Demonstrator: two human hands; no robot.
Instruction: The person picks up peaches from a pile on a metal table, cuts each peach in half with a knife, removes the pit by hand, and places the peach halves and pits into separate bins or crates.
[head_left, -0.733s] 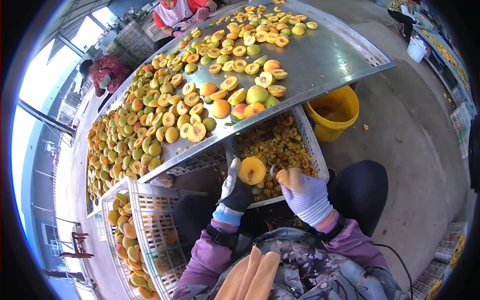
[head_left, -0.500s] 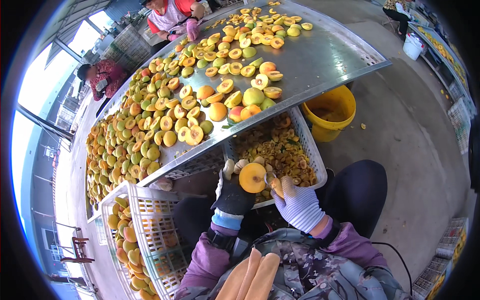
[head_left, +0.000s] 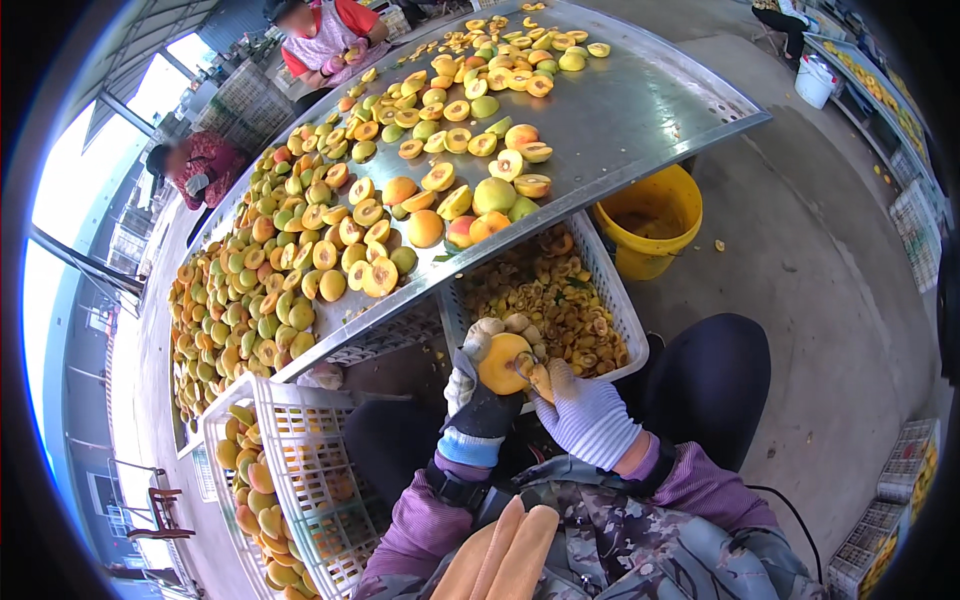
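A halved yellow fruit (head_left: 499, 368), apricot- or peach-like, sits in my gloved left hand (head_left: 482, 395), cut face up with a brownish middle. My fingers wrap its far and left sides. My right hand (head_left: 592, 418), in a striped glove, is closed round the handle of a small scooping tool (head_left: 538, 380). Its metal loop lies on the cut face near the brown middle. Below both hands stands a white crate (head_left: 632, 322) holding scooped-out brown and yellow fruit pieces (head_left: 570, 320).
A metal table (head_left: 640, 120) ahead carries many fruit halves (head_left: 290, 260). Left of my knees is a white crate (head_left: 300, 440) with more halves. A yellow bucket (head_left: 655, 250) stands under the table's right edge. Two co-workers (head_left: 330, 45) (head_left: 200, 165) are across the table.
The tool's loop has moved from the right edge of the fruit's cut face in toward its middle. My left hand has tilted slightly. A co-worker's hands across the table have shifted.
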